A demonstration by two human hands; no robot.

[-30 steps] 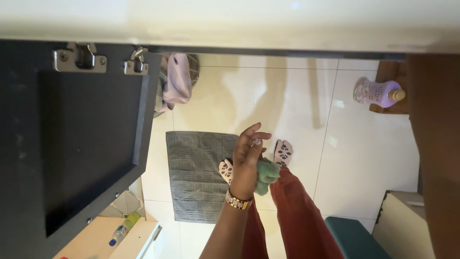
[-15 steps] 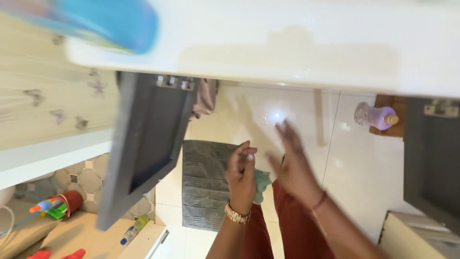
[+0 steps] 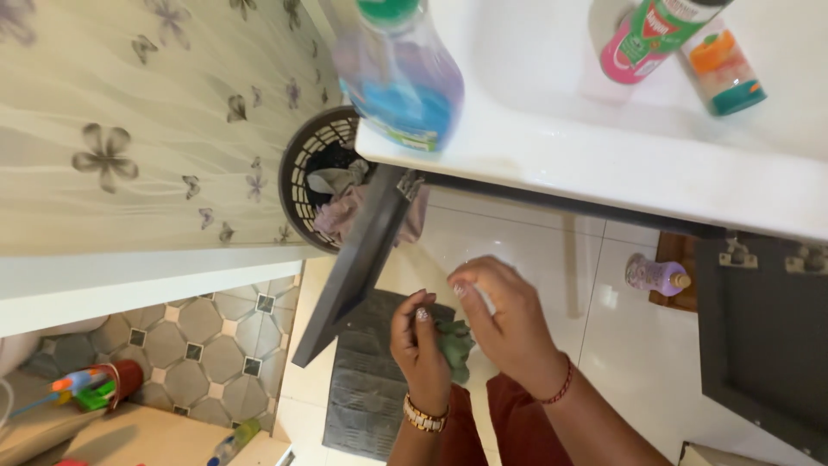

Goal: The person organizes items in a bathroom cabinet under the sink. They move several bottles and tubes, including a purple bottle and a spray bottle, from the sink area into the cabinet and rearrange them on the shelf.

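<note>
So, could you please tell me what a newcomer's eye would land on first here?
Two hands meet at bottom centre: the left hand clutches a green cloth, the right hand touching it. Above, a blue liquid bottle stands on the white counter, beside an open grey cabinet door.

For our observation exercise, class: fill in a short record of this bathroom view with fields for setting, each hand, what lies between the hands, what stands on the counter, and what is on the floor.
Setting: bathroom, seen from above past a white counter
Left hand: fingers curled on a green cloth, gold bracelet at wrist
Right hand: thumb and forefinger pinched together above the cloth, red cord at wrist
Counter: blue liquid bottle, green-pink spray can, orange-teal container
Floor: grey mat, laundry basket, purple bottle
Cabinet door: open
</note>
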